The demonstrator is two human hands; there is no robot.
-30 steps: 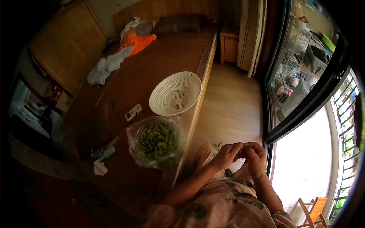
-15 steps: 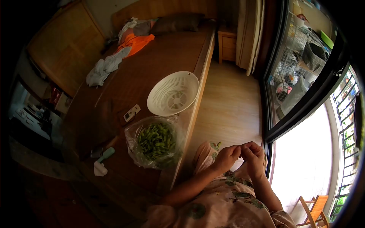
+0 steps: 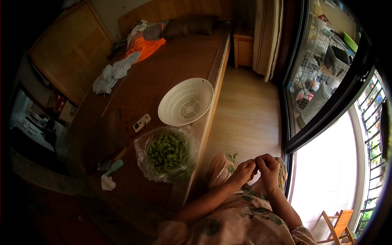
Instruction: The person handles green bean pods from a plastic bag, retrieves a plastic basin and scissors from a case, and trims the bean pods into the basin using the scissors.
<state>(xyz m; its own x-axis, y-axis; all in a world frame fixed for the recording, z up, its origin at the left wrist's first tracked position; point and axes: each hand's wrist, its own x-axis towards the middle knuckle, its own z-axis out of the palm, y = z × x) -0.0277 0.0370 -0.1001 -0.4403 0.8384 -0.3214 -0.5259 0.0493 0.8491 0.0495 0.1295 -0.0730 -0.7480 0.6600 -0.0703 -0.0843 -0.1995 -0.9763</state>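
1. Two hands are held together above patterned clothing (image 3: 247, 206), the left hand (image 3: 241, 174) and the right hand (image 3: 268, 173) meeting at curled fingertips; whether anything is pinched between them cannot be told.
2. Close fingertip work is judged to be in hand; for the next move, a steady pinch and fine control from both sides seem to be called for.
3. Left of the hands and well apart from them, an open clear plastic bag (image 3: 142, 158) is set near the edge of a brown-topped bed (image 3: 179, 57).
4. Green pods (image 3: 168, 150) are heaped loosely inside the bag, slim and gently curved, brighter on top and dimmed by shade toward the near side.
5. Just beyond, a white remote control (image 3: 141, 123) and a white slotted colander (image 3: 171, 104) are placed; near the colander's base, pale specks are too small to be identified.
6. Farther back, rumpled clothes (image 3: 145, 48) are strewn near a dark pillow (image 3: 190, 26).
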